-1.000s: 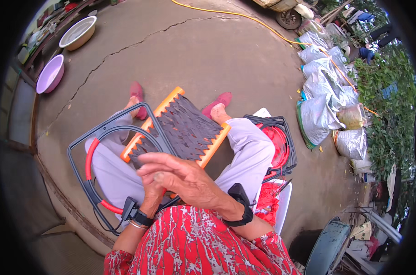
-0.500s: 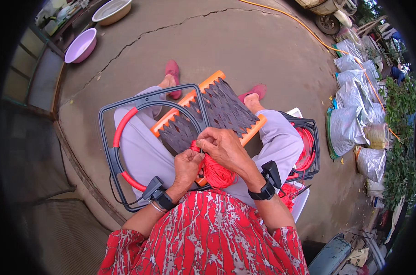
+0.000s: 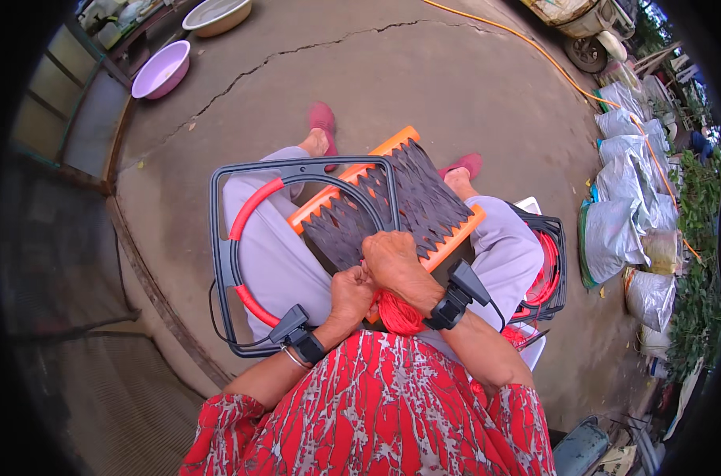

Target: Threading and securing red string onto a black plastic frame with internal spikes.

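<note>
In the head view, my left hand [image 3: 352, 293] looks clamped on red cord [image 3: 400, 312], bunched just near of my right hand [image 3: 392, 258], whose grip I can't tell. The cord seems light, soft, tangle-prone: pinch strands. The black frame [image 3: 257, 167], left, looks stiff; hold its rail.

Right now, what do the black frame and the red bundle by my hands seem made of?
Black frame: probably moulded plastic with a satin finish, judging by its smooth rounded corners. Red bundle: likely slightly glossy synthetic cord, given its fine bright strands; exact fibre unclear.
</note>
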Action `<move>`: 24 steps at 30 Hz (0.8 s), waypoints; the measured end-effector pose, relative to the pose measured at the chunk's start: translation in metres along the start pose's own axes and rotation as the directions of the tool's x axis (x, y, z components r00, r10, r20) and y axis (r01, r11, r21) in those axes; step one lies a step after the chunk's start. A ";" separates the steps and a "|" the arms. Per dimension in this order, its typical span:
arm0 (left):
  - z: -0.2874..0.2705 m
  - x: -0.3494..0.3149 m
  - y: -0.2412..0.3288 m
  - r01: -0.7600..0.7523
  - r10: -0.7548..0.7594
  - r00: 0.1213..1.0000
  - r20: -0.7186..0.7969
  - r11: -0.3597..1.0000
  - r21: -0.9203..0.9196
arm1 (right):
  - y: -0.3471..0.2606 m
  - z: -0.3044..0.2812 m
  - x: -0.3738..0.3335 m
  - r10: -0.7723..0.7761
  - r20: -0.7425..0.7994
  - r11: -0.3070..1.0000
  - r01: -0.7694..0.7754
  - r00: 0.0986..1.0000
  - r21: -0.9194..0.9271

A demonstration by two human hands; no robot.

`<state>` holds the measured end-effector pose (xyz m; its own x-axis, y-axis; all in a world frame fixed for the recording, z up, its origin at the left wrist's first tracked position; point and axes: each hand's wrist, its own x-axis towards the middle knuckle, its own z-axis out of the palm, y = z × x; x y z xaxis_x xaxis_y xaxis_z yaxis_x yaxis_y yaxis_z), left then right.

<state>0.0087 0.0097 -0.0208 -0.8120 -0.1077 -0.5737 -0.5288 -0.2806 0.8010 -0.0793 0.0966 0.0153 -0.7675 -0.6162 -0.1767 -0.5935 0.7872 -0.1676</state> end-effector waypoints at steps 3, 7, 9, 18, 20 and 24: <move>0.002 0.001 -0.003 -0.009 0.009 1.000 -0.002 1.000 -0.003 | 0.005 -0.010 0.001 -0.063 -0.036 0.997 0.065 0.997 0.052; -0.002 -0.001 -0.011 -0.097 0.095 0.995 0.029 0.992 0.084 | 0.007 -0.039 0.018 0.176 -0.147 0.910 -0.104 0.973 0.402; -0.001 0.001 -0.007 -0.119 0.114 0.992 0.053 0.989 0.086 | 0.009 -0.044 0.025 0.096 -0.189 0.889 0.001 0.977 0.457; -0.001 0.006 -0.017 -0.126 0.126 0.992 0.002 0.992 0.018 | -0.008 0.005 0.027 0.148 -0.119 0.963 -0.116 0.982 0.244; 0.000 0.004 -0.010 -0.079 0.079 0.997 0.025 0.997 0.016 | -0.014 0.016 0.034 0.162 -0.150 0.981 -0.142 0.975 0.131; 0.001 -0.001 0.006 0.012 -0.012 0.999 0.030 1.000 -0.004 | -0.002 -0.006 0.022 0.127 -0.233 0.757 0.058 0.964 0.650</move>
<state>0.0065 0.0090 -0.0152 -0.8127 -0.0757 -0.5777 -0.5373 -0.2860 0.7934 -0.0965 0.0821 0.0173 -0.8717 -0.4888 0.0348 -0.3363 0.5450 -0.7680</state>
